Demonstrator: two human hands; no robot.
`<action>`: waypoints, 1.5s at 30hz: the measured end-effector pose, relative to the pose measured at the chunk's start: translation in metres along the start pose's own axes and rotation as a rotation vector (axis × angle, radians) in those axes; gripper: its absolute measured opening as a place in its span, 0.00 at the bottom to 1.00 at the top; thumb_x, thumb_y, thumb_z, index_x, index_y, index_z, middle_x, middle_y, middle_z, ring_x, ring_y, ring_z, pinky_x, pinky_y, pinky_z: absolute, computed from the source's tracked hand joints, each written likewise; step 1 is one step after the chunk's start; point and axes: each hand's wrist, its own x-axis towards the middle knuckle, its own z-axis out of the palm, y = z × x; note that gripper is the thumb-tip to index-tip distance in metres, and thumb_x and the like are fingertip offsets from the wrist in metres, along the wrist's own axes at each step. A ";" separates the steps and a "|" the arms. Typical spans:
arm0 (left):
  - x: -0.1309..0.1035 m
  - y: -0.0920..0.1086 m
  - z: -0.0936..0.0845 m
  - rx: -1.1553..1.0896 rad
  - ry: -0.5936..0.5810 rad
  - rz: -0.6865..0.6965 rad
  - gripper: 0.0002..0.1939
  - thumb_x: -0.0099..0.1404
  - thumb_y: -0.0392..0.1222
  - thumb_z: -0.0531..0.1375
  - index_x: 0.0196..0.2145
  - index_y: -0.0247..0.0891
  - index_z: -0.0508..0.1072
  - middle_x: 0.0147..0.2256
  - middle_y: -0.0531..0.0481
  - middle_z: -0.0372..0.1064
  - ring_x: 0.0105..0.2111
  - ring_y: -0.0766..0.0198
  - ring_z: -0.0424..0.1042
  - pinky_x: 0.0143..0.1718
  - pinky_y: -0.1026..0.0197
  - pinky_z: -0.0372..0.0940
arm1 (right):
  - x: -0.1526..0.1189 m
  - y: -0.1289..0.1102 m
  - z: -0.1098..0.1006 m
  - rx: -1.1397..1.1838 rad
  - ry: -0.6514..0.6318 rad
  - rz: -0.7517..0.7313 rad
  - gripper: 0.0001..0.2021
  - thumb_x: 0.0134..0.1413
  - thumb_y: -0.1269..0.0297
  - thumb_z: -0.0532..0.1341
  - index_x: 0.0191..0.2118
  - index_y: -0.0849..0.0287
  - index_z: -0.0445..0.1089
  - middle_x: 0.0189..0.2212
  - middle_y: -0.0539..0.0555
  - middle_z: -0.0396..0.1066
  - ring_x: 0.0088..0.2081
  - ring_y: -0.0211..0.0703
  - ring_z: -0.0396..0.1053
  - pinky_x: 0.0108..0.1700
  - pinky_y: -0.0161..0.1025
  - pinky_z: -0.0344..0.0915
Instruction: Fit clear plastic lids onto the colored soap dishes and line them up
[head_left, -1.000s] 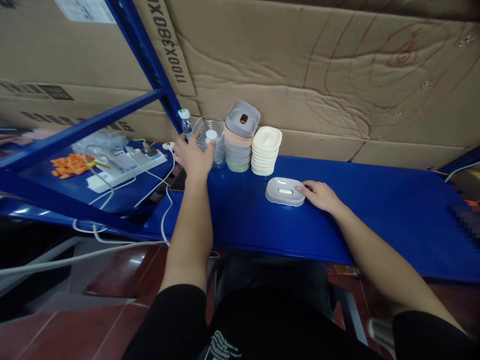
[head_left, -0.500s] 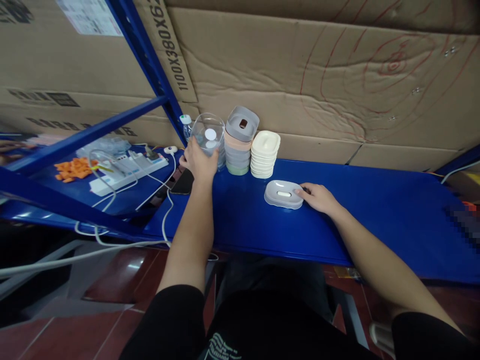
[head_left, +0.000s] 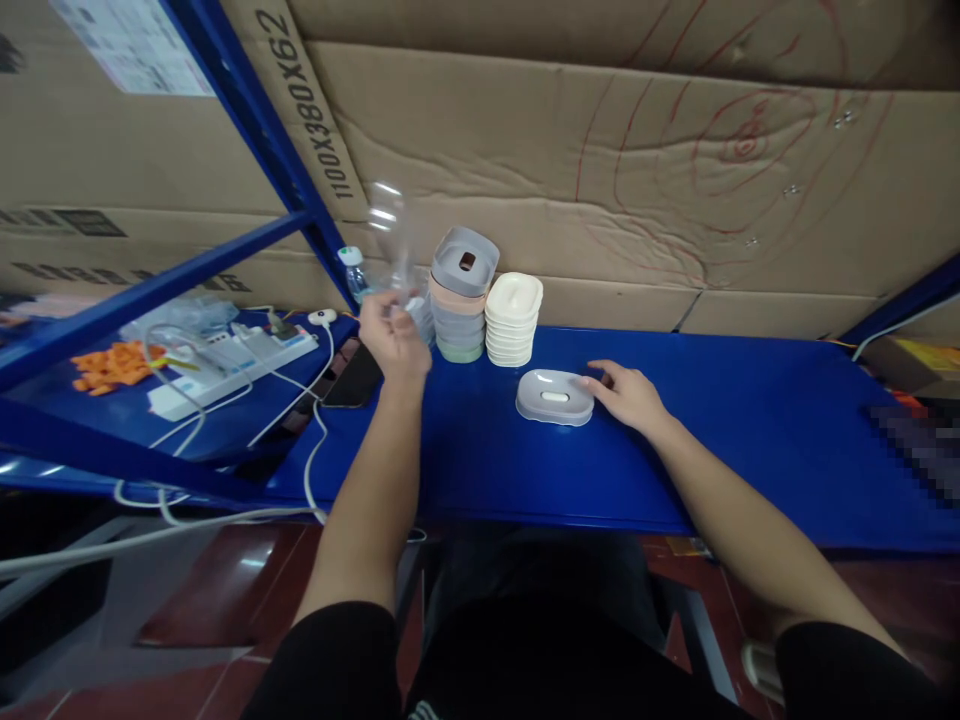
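My left hand [head_left: 395,340] is raised at the left of the blue table, its fingers closed on a clear plastic container [head_left: 391,235] that is tilted and smeared by motion. More clear containers [head_left: 421,315] stand just behind that hand. My right hand [head_left: 628,398] has its thumb at the right rim of a grey oval lid [head_left: 534,398]; its fingers are apart and loosely curved. The lid lies flat, with a white oval piece [head_left: 555,397] in its middle. Behind it stand a stack of grey, peach and green lids [head_left: 459,325] and a stack of cream trays [head_left: 513,330].
A bottle with a white cap [head_left: 351,262] stands at the rack's blue post. A dark phone [head_left: 352,380] lies near my left wrist. Further left are a power strip [head_left: 195,392], white cables and orange pieces [head_left: 112,368]. Cardboard [head_left: 480,130] walls off the back.
My left hand has turned the clear container from facing me to standing nearly edge-on, lifted slightly. My right hand stays at the grey lid. The whole view has shifted a little.
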 end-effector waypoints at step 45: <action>-0.071 0.081 0.049 0.334 -1.300 -0.065 0.29 0.79 0.55 0.43 0.36 0.38 0.78 0.32 0.44 0.79 0.43 0.52 0.79 0.48 0.54 0.67 | 0.011 -0.007 0.018 0.332 0.097 0.035 0.17 0.66 0.47 0.57 0.41 0.54 0.76 0.38 0.54 0.82 0.38 0.50 0.77 0.39 0.43 0.67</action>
